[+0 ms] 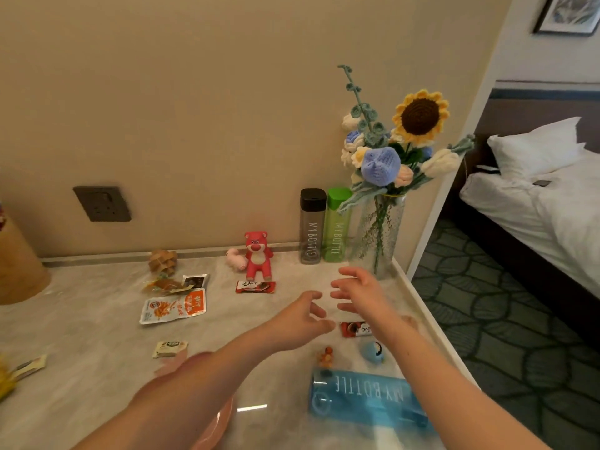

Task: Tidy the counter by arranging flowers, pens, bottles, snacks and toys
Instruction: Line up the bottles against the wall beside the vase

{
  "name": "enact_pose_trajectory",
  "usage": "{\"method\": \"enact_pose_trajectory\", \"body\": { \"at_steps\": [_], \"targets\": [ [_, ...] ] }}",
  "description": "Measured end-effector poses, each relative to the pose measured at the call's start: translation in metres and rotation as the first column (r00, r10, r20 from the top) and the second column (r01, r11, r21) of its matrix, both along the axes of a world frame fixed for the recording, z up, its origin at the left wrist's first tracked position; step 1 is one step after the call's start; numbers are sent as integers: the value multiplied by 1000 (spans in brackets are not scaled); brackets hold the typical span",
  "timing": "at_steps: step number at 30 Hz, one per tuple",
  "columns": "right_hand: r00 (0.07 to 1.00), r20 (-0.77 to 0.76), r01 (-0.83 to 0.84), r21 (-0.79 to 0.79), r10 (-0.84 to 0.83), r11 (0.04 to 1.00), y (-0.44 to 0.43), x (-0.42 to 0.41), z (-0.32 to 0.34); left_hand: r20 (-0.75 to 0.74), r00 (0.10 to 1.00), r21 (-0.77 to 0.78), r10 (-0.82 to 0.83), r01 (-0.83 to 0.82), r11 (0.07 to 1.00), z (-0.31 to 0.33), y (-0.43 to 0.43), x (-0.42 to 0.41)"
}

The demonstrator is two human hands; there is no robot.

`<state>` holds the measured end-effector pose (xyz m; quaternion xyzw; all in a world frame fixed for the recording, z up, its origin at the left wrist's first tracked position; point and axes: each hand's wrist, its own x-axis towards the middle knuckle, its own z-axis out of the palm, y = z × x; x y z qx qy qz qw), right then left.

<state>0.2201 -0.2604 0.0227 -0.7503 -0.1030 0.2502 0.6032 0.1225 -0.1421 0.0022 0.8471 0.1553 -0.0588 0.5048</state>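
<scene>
A pale marble counter [97, 336] runs along a tan wall, with a bed [552, 196] off to the right; at the back corner a glass vase [384, 235] holds yarn flowers [399, 147], and a grey bottle [312, 227] and a green bottle [337, 225] stand just beside it; a red bear toy [257, 253] sits near a chocolate bar [255, 286]; snack packets [173, 308] lie to the left; a blue bottle [363, 397] lies flat at the front; the left hand [300, 319] and right hand [360, 295] float over the counter with fingers spread, holding nothing.
</scene>
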Motion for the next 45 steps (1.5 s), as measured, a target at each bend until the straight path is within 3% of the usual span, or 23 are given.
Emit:
{"method": "enact_pose_trajectory", "body": {
  "at_steps": [4, 7, 10, 14, 22, 26, 28, 32, 36, 40, 45],
  "targets": [
    [996, 81, 39, -22, -37, 999, -27, -24, 0, 0, 983, 143, -186, 184, 973, -7, -21, -25],
    [985, 157, 71, -16, -68, 997, -50, -44, -6, -12, 950, 361, -313, 296, 884, -17, -38, -42],
    [963, 250, 110, -30, -99, 993, -71, -64, -15, 15, 925, 529, -381, 316, 788, -31, -55, -55],
    [944, 269, 175, 79, -190, 981, -91, -84, -21, 32, 933, 603, -359, 268, 751, -43, -68, -65],
    [889, 310, 268, 247, -338, 931, -111, -103, -13, 161, 934, 549, -320, 185, 815, -48, -55, -88],
    [782, 402, 407, 249, -476, 879, -100, -109, -10, 279, 948, 383, -152, 35, 923, -39, -36, -102],
    [784, 396, 429, 210, -478, 878, -89, -109, -7, 308, 951, 297, -41, -55, 953, -32, -29, -106],
    [944, 118, 295, 111, -308, 949, -58, -106, -3, 358, 926, 201, 122, -204, 958, -18, -21, -105],
    [993, -96, 78, 96, -69, 992, -26, -103, 4, 383, 900, 165, 209, -290, 943, -11, -14, -99],
    [1000, -28, -4, 76, 6, 997, 1, -90, 12, 426, 876, 177, 225, -325, 929, -10, -1, -90],
    [986, 122, -128, 83, 117, 988, 27, -57, 23, 411, 881, 68, 233, -285, 956, 0, 29, -67]
  ]
}}
